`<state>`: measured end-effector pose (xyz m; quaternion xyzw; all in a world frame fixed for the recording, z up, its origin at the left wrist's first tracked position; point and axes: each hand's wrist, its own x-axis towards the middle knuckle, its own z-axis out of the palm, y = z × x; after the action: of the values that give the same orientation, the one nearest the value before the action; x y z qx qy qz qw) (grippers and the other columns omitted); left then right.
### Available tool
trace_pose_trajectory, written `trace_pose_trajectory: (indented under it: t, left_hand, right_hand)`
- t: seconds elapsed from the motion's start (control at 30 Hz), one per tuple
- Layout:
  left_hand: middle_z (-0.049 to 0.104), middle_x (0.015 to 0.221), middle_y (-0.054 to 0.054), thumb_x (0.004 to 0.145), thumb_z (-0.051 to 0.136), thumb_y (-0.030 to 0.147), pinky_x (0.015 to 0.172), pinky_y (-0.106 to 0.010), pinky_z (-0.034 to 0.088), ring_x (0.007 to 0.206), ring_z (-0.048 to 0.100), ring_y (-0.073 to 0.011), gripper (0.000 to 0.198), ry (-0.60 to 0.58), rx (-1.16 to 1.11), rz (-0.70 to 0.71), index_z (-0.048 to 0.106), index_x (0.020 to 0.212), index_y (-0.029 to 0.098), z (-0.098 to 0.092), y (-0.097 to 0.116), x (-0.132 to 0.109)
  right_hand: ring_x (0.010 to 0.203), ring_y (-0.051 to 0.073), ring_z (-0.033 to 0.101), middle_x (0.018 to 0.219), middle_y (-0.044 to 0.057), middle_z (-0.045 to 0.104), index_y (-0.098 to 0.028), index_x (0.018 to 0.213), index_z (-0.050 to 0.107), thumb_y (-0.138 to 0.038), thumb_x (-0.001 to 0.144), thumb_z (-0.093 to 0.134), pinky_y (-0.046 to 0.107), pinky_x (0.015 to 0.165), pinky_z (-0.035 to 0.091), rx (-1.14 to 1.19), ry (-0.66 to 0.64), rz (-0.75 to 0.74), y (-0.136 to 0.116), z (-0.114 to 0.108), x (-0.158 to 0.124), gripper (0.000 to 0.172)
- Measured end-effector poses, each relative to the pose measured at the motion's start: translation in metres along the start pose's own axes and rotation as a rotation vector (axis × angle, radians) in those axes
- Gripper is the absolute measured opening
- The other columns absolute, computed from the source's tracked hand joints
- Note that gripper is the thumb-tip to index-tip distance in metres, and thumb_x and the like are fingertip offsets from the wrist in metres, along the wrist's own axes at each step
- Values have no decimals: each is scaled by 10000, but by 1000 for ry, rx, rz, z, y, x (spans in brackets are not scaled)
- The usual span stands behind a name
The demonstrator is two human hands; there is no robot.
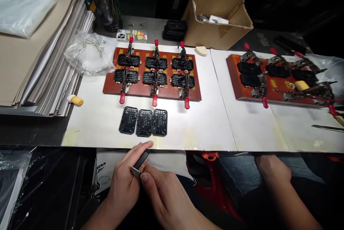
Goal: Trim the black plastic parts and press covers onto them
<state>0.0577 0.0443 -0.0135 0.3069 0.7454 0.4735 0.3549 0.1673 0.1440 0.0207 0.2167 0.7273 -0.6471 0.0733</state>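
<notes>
Below the table's front edge, my left hand (pixel 125 181) is closed on a small black tool with a metal blade (pixel 139 163). My right hand (pixel 163 194) meets it from the right, thumb and fingers pinching the blade end. Just beyond, three black plastic plates (pixel 143 122) lie side by side on the white sheet. Behind them a red-brown jig board (pixel 107 88) holds several black plates under toggle clamps with red handles (pixel 154 100).
A second jig board (pixel 233 79) with clamps sits at the right. Another person's hand (pixel 272 170) rests low at the right. Sheets of card (pixel 40 61) are stacked at the left, beside a plastic bag (pixel 88 54). A cardboard box (pixel 215 25) and phone (pixel 131 35) stand behind.
</notes>
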Motion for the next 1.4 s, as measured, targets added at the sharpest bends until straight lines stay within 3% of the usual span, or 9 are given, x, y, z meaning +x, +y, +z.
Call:
trace_pose_trajectory:
  t: [0.23,0.4,0.57,0.7,0.8,0.93,1.0,1.1,1.4]
  left_hand:
    - [637,1324,15,970,493,176,1104,-310,491,1258,588,-172,414,62,57,101,582,1348,322,-1,2,-3]
    - [621,1326,24,962,537,181,1128,-290,445,1287,549,-161,386,95,67,174,616,1297,357,0,10,-5]
    - [639,1179,-18,913,649,317,876,-211,546,1087,638,-160,219,255,-181,-146,670,1124,260,-4,9,-4]
    - [679,1028,2,871,682,274,785,-211,560,902,678,-137,264,-22,-197,-317,603,1120,235,-8,13,3]
    - [705,1053,22,889,600,163,835,-219,555,907,680,-128,286,-271,-158,-257,642,1157,254,-7,17,9]
    - [683,1234,28,954,516,191,1051,-239,489,1154,636,-135,341,-40,16,-34,663,1245,289,-3,10,10]
    - [622,1347,21,942,511,151,1135,-245,425,1271,564,-132,431,74,163,84,599,1343,284,-1,3,10]
    - [592,1386,13,913,521,103,1114,-231,454,1280,556,-125,517,49,232,94,540,1404,265,1,-2,10]
    - [597,1375,66,886,520,43,1086,-185,478,1244,580,-83,590,-13,213,49,510,1413,309,2,-1,11]
  right_hand:
    - [606,119,436,699,-5,527,-190,790,491,-488,1057,349,256,561,300,26,250,113,21,-18,8,424]
    - [542,91,331,732,-21,459,-194,879,508,-622,982,445,215,477,280,449,456,168,52,-30,21,445]
    - [655,104,445,786,-19,545,-187,1001,620,-422,846,750,209,612,390,498,282,78,37,-24,21,309]
    - [660,113,485,766,-23,594,-199,899,663,-327,850,761,216,632,398,213,420,54,19,-38,22,169]
    - [840,140,557,942,-4,622,-228,974,658,-268,905,702,226,754,425,35,209,-134,11,-46,20,91]
    - [885,154,538,958,24,570,-208,1005,556,-358,1046,449,249,790,416,16,368,-91,9,-44,13,190]
    - [741,140,506,801,5,528,-195,857,511,-388,1074,348,244,682,395,62,256,-36,7,-36,9,332]
    - [610,122,430,708,-17,493,-192,787,459,-426,1046,428,251,559,316,74,27,-11,1,-23,8,350]
    - [579,118,441,722,-4,566,-194,802,476,-411,1062,333,271,548,276,-63,-16,87,-2,-16,9,367]
